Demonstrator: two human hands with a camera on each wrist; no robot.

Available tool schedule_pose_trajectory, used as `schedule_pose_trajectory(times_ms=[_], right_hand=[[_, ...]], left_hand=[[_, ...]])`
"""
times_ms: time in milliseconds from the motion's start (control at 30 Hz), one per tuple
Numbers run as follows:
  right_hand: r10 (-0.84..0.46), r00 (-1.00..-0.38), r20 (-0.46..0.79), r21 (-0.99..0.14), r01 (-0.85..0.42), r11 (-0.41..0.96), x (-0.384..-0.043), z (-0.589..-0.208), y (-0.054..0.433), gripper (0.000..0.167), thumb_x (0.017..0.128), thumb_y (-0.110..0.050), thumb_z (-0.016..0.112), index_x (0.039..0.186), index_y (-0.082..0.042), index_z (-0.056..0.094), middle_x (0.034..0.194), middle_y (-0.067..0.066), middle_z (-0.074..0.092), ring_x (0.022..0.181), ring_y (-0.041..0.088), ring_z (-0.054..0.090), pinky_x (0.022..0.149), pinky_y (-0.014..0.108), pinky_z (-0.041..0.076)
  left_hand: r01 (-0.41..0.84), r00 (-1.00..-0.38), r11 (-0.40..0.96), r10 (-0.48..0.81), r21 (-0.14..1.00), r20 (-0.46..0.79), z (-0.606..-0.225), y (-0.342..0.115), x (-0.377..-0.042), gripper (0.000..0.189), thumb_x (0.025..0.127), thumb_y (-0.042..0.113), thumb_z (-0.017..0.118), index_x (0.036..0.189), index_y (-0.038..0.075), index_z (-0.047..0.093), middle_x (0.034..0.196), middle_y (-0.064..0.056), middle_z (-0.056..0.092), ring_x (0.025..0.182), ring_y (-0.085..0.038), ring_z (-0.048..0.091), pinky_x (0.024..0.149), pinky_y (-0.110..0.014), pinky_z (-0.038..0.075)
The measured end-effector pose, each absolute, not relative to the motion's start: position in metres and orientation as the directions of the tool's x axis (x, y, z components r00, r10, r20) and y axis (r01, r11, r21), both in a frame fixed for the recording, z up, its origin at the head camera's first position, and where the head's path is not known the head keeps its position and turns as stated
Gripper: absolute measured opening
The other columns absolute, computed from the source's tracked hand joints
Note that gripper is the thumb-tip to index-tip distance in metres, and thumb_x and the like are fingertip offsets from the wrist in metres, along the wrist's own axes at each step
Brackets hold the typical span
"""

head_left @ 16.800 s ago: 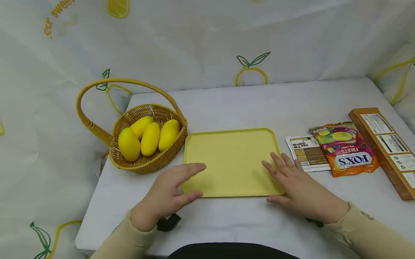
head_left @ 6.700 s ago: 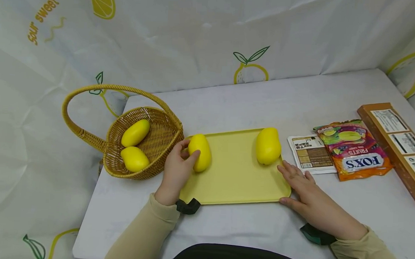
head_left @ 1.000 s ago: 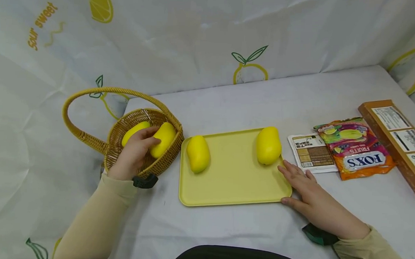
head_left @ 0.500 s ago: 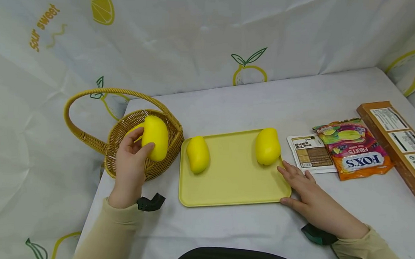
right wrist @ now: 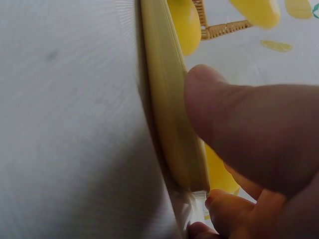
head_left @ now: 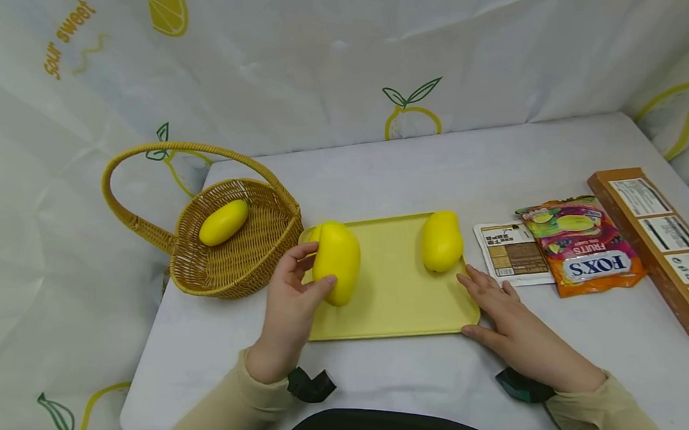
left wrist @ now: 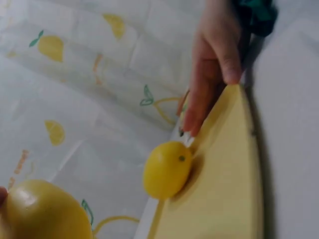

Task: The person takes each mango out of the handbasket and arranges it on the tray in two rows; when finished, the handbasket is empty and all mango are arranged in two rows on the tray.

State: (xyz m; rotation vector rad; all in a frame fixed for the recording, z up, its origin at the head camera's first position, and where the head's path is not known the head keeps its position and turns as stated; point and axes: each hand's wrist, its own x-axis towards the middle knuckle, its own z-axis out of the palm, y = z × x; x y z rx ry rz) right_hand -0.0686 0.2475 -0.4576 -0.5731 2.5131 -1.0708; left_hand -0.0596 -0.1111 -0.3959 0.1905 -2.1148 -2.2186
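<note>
My left hand [head_left: 291,309] grips a yellow mango [head_left: 338,263] between thumb and fingers, above the left part of the yellow tray [head_left: 398,301]. Behind it, a second mango [head_left: 315,233] on the tray is mostly hidden. A third mango [head_left: 442,242] lies near the tray's right side. One more mango [head_left: 224,222] lies in the wicker basket [head_left: 259,253] at left. My right hand [head_left: 515,328] rests at the tray's right front corner, fingers extended along the edge. In the right wrist view, its thumb [right wrist: 239,124] lies against the tray's rim.
The basket's tall arched handle [head_left: 203,148] stands up at left. Right of the tray lie a white-and-brown packet [head_left: 516,254], a Fox's candy bag [head_left: 582,244] and a long brown box [head_left: 652,235]. A lemon-print cloth hangs behind the white table [head_left: 375,178].
My left hand has lifted the mango out of the basket and carried it right, over the tray. Earlier, the two tray mangoes came out of the basket. My right hand has stayed at the tray's corner.
</note>
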Motion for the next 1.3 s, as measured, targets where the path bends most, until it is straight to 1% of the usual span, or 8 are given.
schedule_pose_trajectory(times_ms=[67,200,433,533,800,967,1167,1300], right_hand=[[-0.493,-0.857,-0.153,-0.741,-0.230,0.631,-0.069,-0.458,0.247,0.088,0.104,-0.033,0.077,0.174,-0.005,0.030,0.184,0.023,0.016,0.169,0.050,0.015,0.135,0.066,-0.010],[-0.497,-0.855,-0.148,-0.740,-0.238,0.630,-0.069,-0.459,0.246,0.089,0.104,-0.033,0.077,0.174,-0.005,0.031,0.183,0.023,0.017,0.168,0.050,0.015,0.135,0.066,-0.009],[-0.502,-0.853,-0.141,-0.734,-0.251,0.631,-0.071,-0.461,0.245,0.089,0.104,-0.032,0.078,0.174,-0.004,0.030,0.183,0.024,0.017,0.168,0.050,0.016,0.135,0.066,-0.008],[-0.502,-0.853,-0.143,-0.730,-0.251,0.635,-0.071,-0.461,0.245,0.090,0.103,-0.032,0.078,0.174,-0.005,0.030,0.183,0.024,0.017,0.168,0.050,0.016,0.135,0.066,-0.009],[-0.496,-0.855,-0.151,-0.729,-0.243,0.640,-0.071,-0.461,0.245,0.089,0.104,-0.033,0.078,0.174,-0.005,0.030,0.183,0.024,0.016,0.168,0.050,0.016,0.135,0.066,-0.009],[-0.499,-0.854,-0.149,-0.731,-0.244,0.637,-0.070,-0.460,0.245,0.089,0.104,-0.032,0.078,0.174,-0.004,0.030,0.183,0.024,0.016,0.168,0.050,0.015,0.135,0.066,-0.009],[-0.499,-0.854,-0.143,-0.732,-0.248,0.634,-0.070,-0.459,0.246,0.088,0.104,-0.031,0.078,0.173,-0.003,0.031,0.183,0.024,0.017,0.168,0.050,0.016,0.135,0.066,-0.010],[-0.497,-0.855,-0.147,-0.729,-0.246,0.639,-0.071,-0.459,0.247,0.089,0.104,-0.031,0.078,0.173,-0.003,0.030,0.183,0.025,0.016,0.168,0.050,0.015,0.135,0.066,-0.010]], left_hand=[[-0.073,-0.992,-0.025,-0.103,0.997,-0.075,-0.404,-0.101,-0.060,0.054,0.094,-0.008,0.073,0.145,0.002,0.058,0.145,-0.017,0.057,0.129,-0.030,0.057,0.095,-0.027,0.059],[-0.143,-0.988,0.057,-0.062,0.988,-0.140,-0.416,-0.084,-0.060,0.055,0.094,-0.002,0.078,0.145,0.006,0.061,0.144,-0.016,0.061,0.126,-0.029,0.059,0.092,-0.027,0.058],[-0.190,-0.982,0.161,-0.009,0.968,-0.191,-0.435,-0.068,-0.063,0.053,0.096,0.008,0.082,0.145,0.010,0.061,0.149,-0.008,0.060,0.130,-0.028,0.057,0.097,-0.035,0.055],[-0.199,-0.979,0.201,0.006,0.959,-0.204,-0.443,-0.064,-0.064,0.052,0.098,0.012,0.083,0.145,0.012,0.062,0.149,-0.007,0.059,0.132,-0.027,0.057,0.100,-0.036,0.054],[-0.133,-0.989,0.326,0.024,0.936,-0.149,-0.448,-0.059,-0.063,0.048,0.097,0.017,0.086,0.140,0.008,0.065,0.144,-0.009,0.060,0.125,-0.026,0.060,0.098,-0.036,0.054],[-0.124,-0.989,0.388,0.020,0.913,-0.143,-0.447,-0.058,-0.062,0.046,0.097,0.024,0.087,0.136,0.009,0.067,0.138,-0.008,0.061,0.120,-0.025,0.062,0.095,-0.036,0.055],[-0.109,-0.991,0.421,0.023,0.901,-0.131,-0.448,-0.054,-0.061,0.050,0.097,0.030,0.089,0.136,0.008,0.067,0.132,-0.009,0.061,0.114,-0.022,0.062,0.091,-0.031,0.056],[-0.076,-0.994,0.430,0.041,0.900,-0.103,-0.447,-0.052,-0.060,0.051,0.096,0.030,0.090,0.135,0.007,0.066,0.131,-0.010,0.061,0.110,-0.020,0.063,0.089,-0.027,0.058]])
